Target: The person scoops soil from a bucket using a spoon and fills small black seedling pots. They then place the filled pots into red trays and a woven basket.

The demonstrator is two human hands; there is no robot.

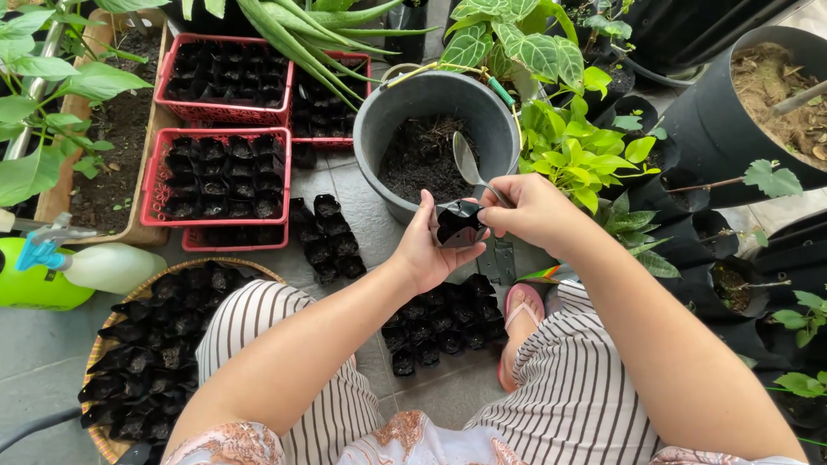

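Observation:
My left hand (428,250) holds a small black plastic seedling bag (457,226) open in front of me. My right hand (530,209) grips a metal spoon (466,160) by its handle, the bowl pointing up over a grey bucket (388,129) half full of dark soil. Both hands meet just at the bucket's near rim. Below them, several filled black bags (444,325) stand on the tiled floor between my striped-trousered knees.
Red crates (160,172) of black bags sit at the left, a woven basket (102,344) of more bags at lower left, a green spray bottle (52,274) beside it. Potted leafy plants (577,151) and large black pots (724,112) crowd the right.

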